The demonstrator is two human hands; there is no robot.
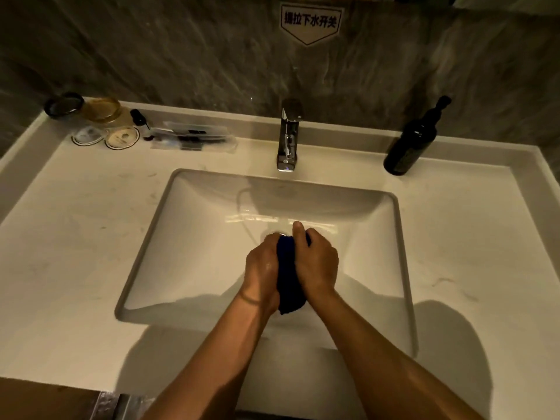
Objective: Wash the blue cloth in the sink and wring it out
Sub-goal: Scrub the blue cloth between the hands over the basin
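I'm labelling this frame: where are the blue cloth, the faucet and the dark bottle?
blue cloth (288, 283): head view, bunched middle between the hands.
faucet (288, 137): head view, chrome body.
dark bottle (406, 150): head view, lower body.

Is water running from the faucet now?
No, no stream shows under the faucet spout; both hands squeeze the blue cloth over the sink.

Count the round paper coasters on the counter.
2. Both lie at the counter's back left, side by side: the left coaster and the right coaster, just in front of the glass jar. Others could be hidden under the items there.
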